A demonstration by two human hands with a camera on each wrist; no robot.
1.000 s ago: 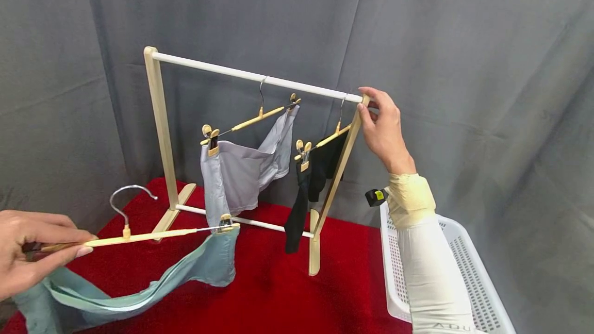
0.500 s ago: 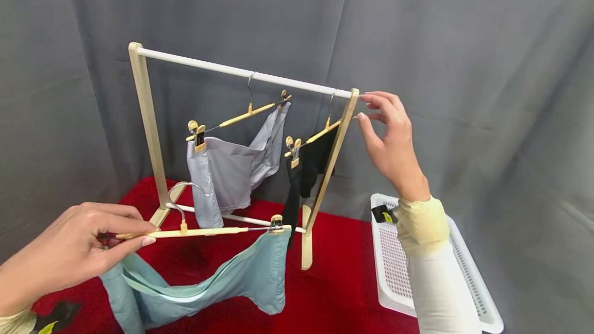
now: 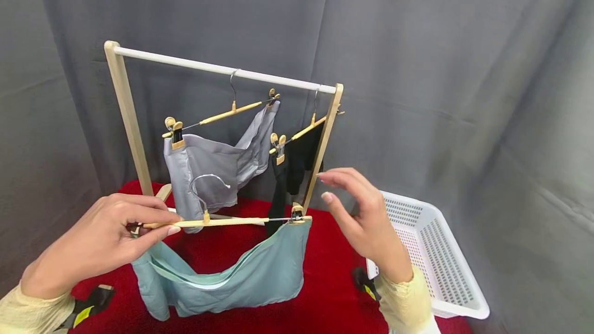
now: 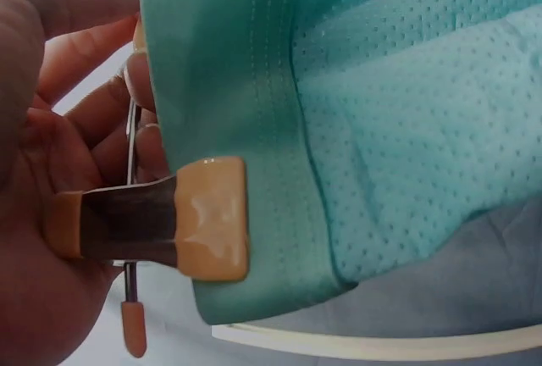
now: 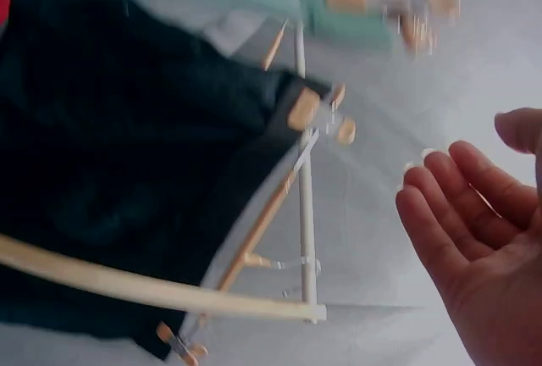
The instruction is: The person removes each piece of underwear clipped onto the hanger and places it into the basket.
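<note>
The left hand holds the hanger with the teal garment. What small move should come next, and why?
Probably the right hand should take the free end of the hanger: it holds nothing and looks close to that end, while the left hand grips the other end and the teal garment sags between.

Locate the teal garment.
In the head view, the teal garment hangs low and left of centre, clipped to the hanger in the left hand, nearer the camera than the rack.

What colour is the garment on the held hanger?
The garment is blue-green with small dots, best seen in the left wrist view.
</note>
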